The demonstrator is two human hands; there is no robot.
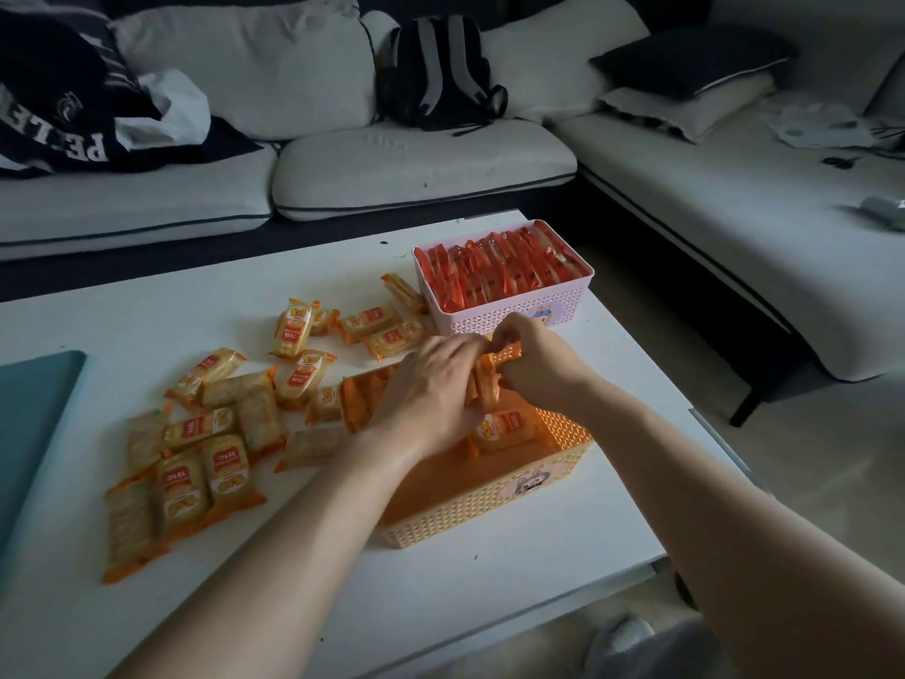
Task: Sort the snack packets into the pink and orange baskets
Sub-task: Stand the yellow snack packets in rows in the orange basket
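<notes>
Packets held by left hand, right hand

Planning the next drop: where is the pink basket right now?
Head view: the pink basket stands at the far right of the white table, right behind the orange basket, with loose yellow packets to its left.

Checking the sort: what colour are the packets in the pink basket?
Red snack packets fill the pink latticed plastic basket; head view.
</notes>
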